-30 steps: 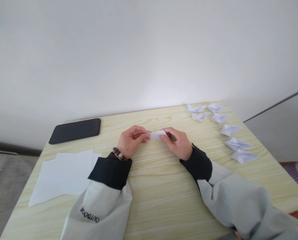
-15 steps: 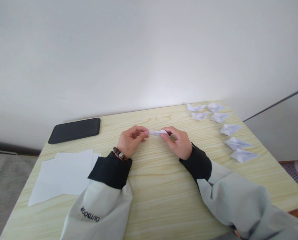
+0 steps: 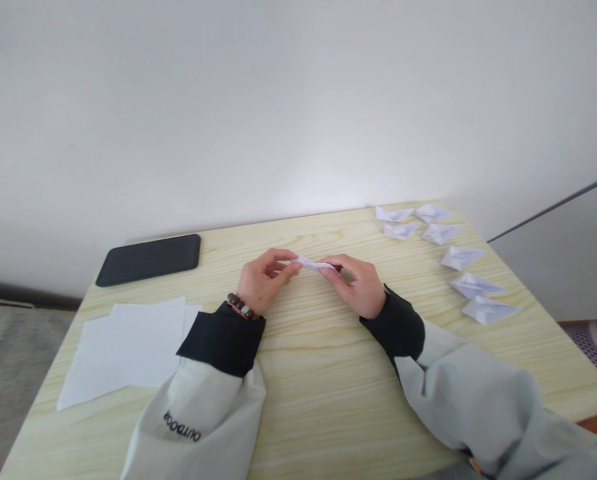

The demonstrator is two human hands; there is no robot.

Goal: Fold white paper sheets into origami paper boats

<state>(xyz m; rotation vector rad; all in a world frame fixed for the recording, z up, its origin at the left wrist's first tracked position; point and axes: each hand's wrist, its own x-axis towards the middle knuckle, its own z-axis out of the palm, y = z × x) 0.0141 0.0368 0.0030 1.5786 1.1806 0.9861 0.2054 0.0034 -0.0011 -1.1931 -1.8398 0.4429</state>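
A narrow strip of folded white paper (image 3: 310, 264) is stretched between my two hands, over the middle of the table. My left hand (image 3: 265, 279), with a beaded bracelet at the wrist, pinches its left end between thumb and fingers. At the other end, the thumb and fingers of my right hand (image 3: 355, 283) are closed on the paper and hide part of it. To the right, several folded white paper boats (image 3: 488, 310) sit in a line that bends along the table's right and back edges.
White paper sheets (image 3: 145, 340) lie overlapping at the left, partly under my left sleeve. Behind them rests a black phone (image 3: 149, 260). The wooden table (image 3: 318, 400) meets a white wall (image 3: 278, 113) at the back. A purple basket (image 3: 585, 347) stands beyond the right edge.
The folded paper has tilted slightly, its left end now a little higher. My left hand's fingers have shifted a bit on it; my right hand has hardly moved.
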